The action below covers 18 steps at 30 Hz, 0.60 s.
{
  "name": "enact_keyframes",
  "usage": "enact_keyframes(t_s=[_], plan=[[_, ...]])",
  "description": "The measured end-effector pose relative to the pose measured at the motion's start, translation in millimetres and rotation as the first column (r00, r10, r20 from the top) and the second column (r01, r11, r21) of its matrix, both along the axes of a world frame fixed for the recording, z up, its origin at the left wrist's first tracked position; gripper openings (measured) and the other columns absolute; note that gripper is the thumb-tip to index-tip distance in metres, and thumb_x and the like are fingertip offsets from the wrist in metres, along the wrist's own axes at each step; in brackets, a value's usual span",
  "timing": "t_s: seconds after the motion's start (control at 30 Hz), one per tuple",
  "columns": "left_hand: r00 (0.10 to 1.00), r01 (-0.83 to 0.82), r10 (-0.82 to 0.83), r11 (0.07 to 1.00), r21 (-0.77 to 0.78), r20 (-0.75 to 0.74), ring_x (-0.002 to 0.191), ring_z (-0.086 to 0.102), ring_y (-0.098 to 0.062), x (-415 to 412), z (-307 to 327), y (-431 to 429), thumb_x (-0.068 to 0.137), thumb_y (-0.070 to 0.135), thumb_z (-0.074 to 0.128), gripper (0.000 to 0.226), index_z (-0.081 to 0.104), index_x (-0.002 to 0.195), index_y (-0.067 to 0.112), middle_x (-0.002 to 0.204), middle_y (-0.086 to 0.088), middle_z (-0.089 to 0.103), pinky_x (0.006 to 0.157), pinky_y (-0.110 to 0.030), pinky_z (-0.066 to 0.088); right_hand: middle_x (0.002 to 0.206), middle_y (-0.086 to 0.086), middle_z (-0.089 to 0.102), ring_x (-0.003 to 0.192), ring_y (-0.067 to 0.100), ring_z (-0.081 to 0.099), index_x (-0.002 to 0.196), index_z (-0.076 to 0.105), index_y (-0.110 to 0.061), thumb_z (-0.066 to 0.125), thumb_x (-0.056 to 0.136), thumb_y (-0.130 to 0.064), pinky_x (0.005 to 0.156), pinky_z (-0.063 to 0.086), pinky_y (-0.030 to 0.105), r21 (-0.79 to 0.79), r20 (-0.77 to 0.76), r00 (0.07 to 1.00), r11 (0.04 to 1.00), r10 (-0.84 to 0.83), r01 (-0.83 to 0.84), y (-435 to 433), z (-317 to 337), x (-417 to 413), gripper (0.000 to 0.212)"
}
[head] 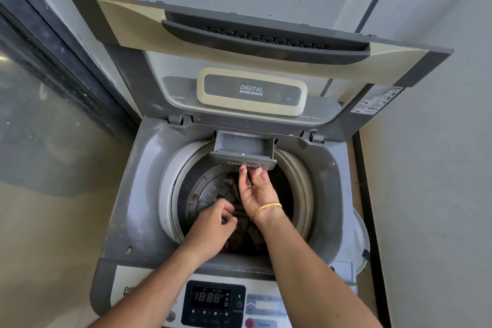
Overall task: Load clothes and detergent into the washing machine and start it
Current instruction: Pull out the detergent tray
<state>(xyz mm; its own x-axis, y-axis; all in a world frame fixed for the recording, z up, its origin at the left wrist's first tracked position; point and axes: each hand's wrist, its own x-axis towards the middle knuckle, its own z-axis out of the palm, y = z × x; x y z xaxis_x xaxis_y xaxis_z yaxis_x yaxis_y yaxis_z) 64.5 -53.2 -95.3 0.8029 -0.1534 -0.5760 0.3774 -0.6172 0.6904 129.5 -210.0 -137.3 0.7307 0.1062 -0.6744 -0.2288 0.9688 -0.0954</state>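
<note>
Nearest the camera, the control panel point(213, 303) of a grey top-loading washing machine point(330, 181) shows a lit digital display point(211, 297) reading 18:88, with rows of small buttons below it and a red button point(250, 323) at the lower edge; two bare forearms reach over the panel into the open tub point(183, 189); the left hand point(213, 229) hangs palm-down above the near side of the drum, its fingers point(229, 217) curled loosely inward, and whether they pinch anything cannot be told; dark brown clothes point(239, 234) lie in the drum beneath and between both hands, beside the perforated grey pulsator point(210, 189); the right hand point(257, 192), a gold bangle point(266, 210) at the wrist, is turned palm-up farther in, its fingers point(242, 176) partly spread and raised to the front lip of the detergent drawer point(243, 153), touching just under the word "Detergent"; the grey drawer stands pulled out over the far rim of the tub, its tray showing only pale specks; behind it the lid point(253, 61) stands raised on its hinges, a "DIGITAL" badge point(251, 92) at its centre; a dark window frame point(53, 48) runs along the left and a pale wall point(439, 114) rises to the right.
</note>
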Motion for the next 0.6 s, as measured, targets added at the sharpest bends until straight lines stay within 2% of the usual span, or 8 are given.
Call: enact_keyframes(t_s=[0.13,0.2,0.27,0.37,0.47,0.57,0.6], plan=[[1.000,0.007,-0.007,1.000,-0.005,-0.014,0.111,0.070,-0.005,-1,2,-1,0.112,0.030,0.065,0.022,0.064,0.134,0.029,0.121,0.015,0.072,0.088,-0.019,0.055,0.113,0.018,0.076,0.109,0.032,0.079,0.107,0.073,-0.007,0.055,0.109,-0.002,0.077,0.069,0.031,-0.066,-0.071,0.997,0.997,0.024,-0.029,0,-3,0,0.018],[1.000,0.017,-0.017,1.000,-0.001,-0.008,0.111,0.071,-0.005,-1,2,-1,0.112,0.029,0.065,0.021,0.064,0.133,0.029,0.121,0.014,0.072,0.087,-0.018,0.053,0.128,0.023,0.073,0.116,0.035,0.075,0.118,0.072,-0.004,0.054,0.111,-0.005,0.073,0.069,0.031,-0.126,-0.140,0.990,0.991,0.020,-0.038,-1,-4,-1,0.019],[1.000,0.020,-0.020,1.000,0.001,-0.017,0.111,0.070,-0.005,-2,0,0,0.112,0.029,0.065,0.020,0.065,0.132,0.029,0.120,0.013,0.073,0.086,-0.017,0.052,0.134,0.025,0.071,0.115,0.036,0.073,0.133,0.067,-0.003,0.053,0.112,-0.007,0.071,0.070,0.031,-0.193,-0.210,0.977,0.979,0.030,-0.072,-4,-1,-8,0.026],[1.000,0.027,-0.027,1.000,0.011,-0.004,0.110,0.069,-0.003,-2,-1,1,0.113,0.028,0.065,0.016,0.066,0.128,0.030,0.119,0.011,0.073,0.086,-0.018,0.050,0.122,0.027,0.071,0.103,0.035,0.075,0.127,0.068,0.000,0.055,0.109,-0.002,0.072,0.070,0.031,-0.341,-0.256,0.958,0.915,0.129,-0.215,-17,18,-25,0.022],[0.999,0.036,-0.036,0.999,-0.008,0.035,0.106,0.072,-0.003,-2,6,-6,0.111,0.025,0.069,0.014,0.069,0.117,0.037,0.115,0.008,0.077,0.085,-0.018,0.052,0.092,0.019,0.071,0.078,0.026,0.073,0.116,0.068,0.002,0.059,0.109,-0.005,0.073,0.068,0.032,-0.508,-0.199,0.956,0.811,0.217,-0.290,-48,51,-48,0.013],[0.995,0.021,-0.016,0.998,-0.059,0.097,0.086,0.080,-0.008,8,15,-29,0.102,0.016,0.081,0.035,0.074,0.101,0.050,0.099,0.009,0.083,0.090,-0.040,0.064,0.076,0.013,0.068,0.060,0.022,0.067,0.107,0.067,-0.002,0.056,0.110,-0.004,0.065,0.065,0.030,-0.675,-0.130,0.964,0.691,0.231,-0.257,-89,91,-67,0.011],[0.993,0.027,-0.016,0.996,-0.089,0.118,0.079,0.080,-0.008,14,21,-42,0.100,0.013,0.083,0.043,0.074,0.099,0.055,0.095,0.011,0.084,0.089,-0.039,0.064,0.073,0.011,0.068,0.059,0.022,0.066,0.103,0.066,-0.003,0.055,0.110,-0.003,0.061,0.063,0.029,-0.728,-0.111,0.969,0.646,0.219,-0.229,-104,102,-73,0.013]])
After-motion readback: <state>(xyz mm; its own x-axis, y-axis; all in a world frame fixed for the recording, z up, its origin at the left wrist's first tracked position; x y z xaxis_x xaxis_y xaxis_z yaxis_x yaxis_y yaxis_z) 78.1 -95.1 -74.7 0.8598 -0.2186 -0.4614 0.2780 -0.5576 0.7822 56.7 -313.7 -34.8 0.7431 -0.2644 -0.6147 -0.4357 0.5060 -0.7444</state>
